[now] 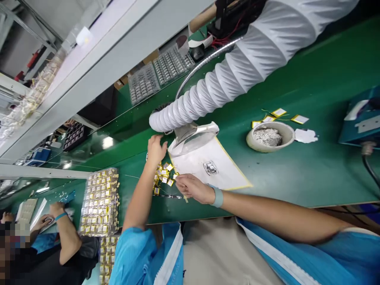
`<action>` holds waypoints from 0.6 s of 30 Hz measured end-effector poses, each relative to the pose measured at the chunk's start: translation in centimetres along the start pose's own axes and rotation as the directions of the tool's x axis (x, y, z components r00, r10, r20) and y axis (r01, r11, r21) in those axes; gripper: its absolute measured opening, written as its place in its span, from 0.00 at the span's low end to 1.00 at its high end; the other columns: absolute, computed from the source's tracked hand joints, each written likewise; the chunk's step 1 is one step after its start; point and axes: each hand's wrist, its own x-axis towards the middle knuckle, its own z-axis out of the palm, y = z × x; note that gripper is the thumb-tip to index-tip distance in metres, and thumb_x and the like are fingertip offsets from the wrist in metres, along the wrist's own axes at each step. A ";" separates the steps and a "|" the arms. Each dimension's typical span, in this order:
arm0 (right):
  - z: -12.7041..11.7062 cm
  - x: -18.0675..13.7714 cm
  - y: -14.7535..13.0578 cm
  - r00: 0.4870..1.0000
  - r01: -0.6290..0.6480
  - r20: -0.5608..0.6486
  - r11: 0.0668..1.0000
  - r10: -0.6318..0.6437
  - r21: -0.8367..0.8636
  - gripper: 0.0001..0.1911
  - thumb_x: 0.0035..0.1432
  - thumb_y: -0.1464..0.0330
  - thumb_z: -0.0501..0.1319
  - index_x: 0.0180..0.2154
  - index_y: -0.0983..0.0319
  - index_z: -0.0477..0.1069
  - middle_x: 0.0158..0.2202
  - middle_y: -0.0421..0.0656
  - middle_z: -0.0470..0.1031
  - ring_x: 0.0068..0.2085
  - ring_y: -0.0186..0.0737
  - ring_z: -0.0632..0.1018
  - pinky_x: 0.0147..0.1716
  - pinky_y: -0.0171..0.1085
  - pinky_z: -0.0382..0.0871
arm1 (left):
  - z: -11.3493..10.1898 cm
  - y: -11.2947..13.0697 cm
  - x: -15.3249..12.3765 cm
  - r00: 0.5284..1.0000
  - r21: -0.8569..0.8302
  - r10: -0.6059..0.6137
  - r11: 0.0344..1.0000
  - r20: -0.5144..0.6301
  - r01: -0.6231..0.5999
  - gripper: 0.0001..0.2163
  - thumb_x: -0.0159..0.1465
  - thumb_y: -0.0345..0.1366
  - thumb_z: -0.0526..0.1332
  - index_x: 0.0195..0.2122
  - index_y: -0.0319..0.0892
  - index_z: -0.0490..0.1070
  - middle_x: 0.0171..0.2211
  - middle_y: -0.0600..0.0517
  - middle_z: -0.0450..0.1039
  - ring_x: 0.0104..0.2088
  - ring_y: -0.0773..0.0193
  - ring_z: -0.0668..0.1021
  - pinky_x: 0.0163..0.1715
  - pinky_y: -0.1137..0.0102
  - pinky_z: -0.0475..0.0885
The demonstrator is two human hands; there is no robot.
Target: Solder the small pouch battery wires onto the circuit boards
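Note:
My left hand [156,150] reaches past a pile of small yellow-edged battery cells [162,174], near the end of the white hose. Its thumb stands apart from the bent fingers, and I see nothing held in it. My right hand [194,188], with a light blue wristband [218,196], is closed in a pinch at the pile's right side. A small battery cell [176,175] shows at its fingertips. Tweezers [170,196] lie just below the pile. On the white sheet [230,174] to the right rests a small metal-and-white part [210,168].
A ribbed white hose [213,87] with a clear hood [194,140] hangs over the sheet. Right of it stand a bowl of silvery bits [268,138] and a blue box [360,118]. Stacked cell trays [99,202] are at left, beside a co-worker's arm [67,233].

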 end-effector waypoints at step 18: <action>-0.7 -1.3 0.0 0.990 -0.098 0.098 0.993 0.103 -0.059 0.38 0.65 0.34 0.63 0.24 0.55 0.50 0.22 0.32 0.47 0.22 0.31 0.46 0.20 0.38 0.38 | -6.5 -8.3 -13.1 0.882 0.207 -0.340 0.885 -0.327 0.418 0.14 0.68 0.45 0.72 0.50 0.43 0.83 0.51 0.36 0.82 0.58 0.41 0.79 0.59 0.52 0.72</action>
